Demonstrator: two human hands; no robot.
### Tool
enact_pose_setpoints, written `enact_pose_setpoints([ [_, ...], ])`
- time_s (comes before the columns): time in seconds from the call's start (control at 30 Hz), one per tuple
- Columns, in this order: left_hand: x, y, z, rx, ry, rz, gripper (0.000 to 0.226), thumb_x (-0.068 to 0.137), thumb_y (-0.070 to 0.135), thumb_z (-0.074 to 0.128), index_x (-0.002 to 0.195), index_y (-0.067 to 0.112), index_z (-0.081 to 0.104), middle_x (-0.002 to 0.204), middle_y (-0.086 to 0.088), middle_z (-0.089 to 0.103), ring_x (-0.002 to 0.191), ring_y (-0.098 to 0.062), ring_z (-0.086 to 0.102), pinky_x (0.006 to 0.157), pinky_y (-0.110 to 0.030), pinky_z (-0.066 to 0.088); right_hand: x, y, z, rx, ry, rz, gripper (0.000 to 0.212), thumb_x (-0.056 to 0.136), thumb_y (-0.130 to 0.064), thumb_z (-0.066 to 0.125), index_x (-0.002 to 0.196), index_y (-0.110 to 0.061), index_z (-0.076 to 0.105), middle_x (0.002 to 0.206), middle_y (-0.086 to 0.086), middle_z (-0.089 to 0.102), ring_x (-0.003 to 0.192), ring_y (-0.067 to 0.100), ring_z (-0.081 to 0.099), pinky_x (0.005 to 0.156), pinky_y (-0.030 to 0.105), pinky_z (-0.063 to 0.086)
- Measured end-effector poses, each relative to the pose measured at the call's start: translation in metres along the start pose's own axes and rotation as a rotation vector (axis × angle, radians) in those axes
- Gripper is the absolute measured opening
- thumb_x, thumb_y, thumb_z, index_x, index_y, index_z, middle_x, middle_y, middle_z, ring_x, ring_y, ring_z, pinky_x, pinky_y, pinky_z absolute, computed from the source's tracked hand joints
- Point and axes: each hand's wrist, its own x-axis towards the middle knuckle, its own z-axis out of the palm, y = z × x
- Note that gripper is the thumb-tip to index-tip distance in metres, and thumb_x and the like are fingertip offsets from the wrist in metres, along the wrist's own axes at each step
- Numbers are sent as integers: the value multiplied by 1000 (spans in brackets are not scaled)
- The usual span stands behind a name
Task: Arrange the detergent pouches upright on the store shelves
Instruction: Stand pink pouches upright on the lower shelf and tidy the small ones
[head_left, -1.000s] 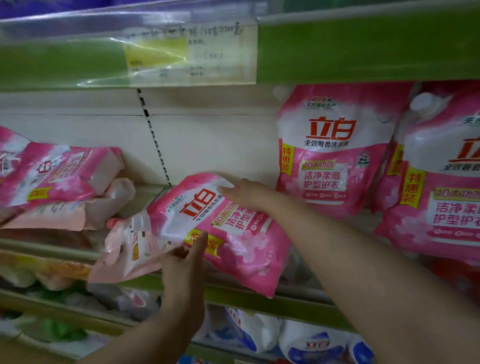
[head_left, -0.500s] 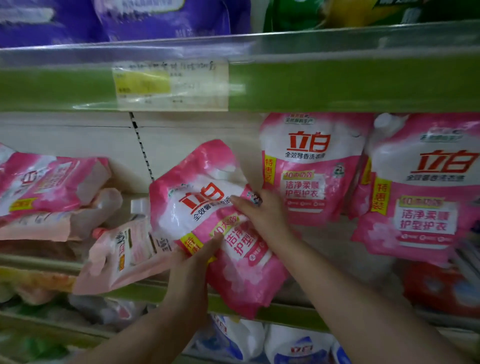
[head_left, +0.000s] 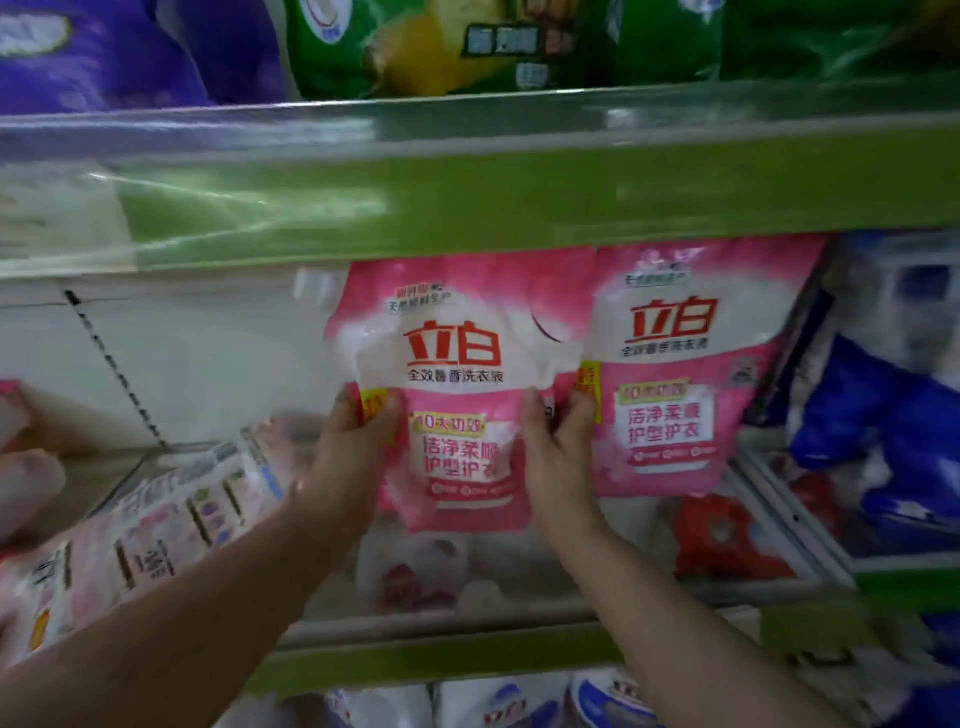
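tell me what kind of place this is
Most likely a shop aisle for laundry goods: green-edged shelves stacked in tiers, a row of matching pink detergent pouches facing out, and other packaged goods on the tier above.

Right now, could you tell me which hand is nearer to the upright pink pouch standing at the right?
Right. The right hand grips the held pouch at its right edge, beside the upright pink pouch; the left hand grips the far edge.
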Motion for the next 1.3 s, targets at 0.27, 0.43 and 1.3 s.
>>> enact_pose_setpoints([
  [0.27, -30, -31, 18, 16, 35, -190, 5, 88, 23, 61, 92, 21, 62, 97, -9, 72, 84, -25, 68, 84, -44, 53, -28, 14, -24, -608, -90, 28, 65, 90, -36, 52, 140, -40, 10, 122, -12, 56, 99, 3, 64, 76, 22, 57],
  [0.43, -25, -47, 28, -94, -14, -277, 34, 87, 18, 63, 119, 14, 52, 98, -9, 71, 83, -28, 67, 66, -35, 52, -36, 24, -20, -1049, -255, -99, 102, 92, -40, 48, 120, -44, -50, 157, 4, -6, 110, 12, 57, 71, 18, 52],
  [1.3, -54, -27, -76, 34, 336, -212, 39, 85, -11, 50, 117, 12, 48, 96, -7, 56, 76, -17, 53, 54, -23, 47, -51, -13, 75, -1201, -495, -401, 51, 96, -31, 44, 141, -18, 24, 130, 6, 44, 109, 17, 49, 83, 22, 40],
])
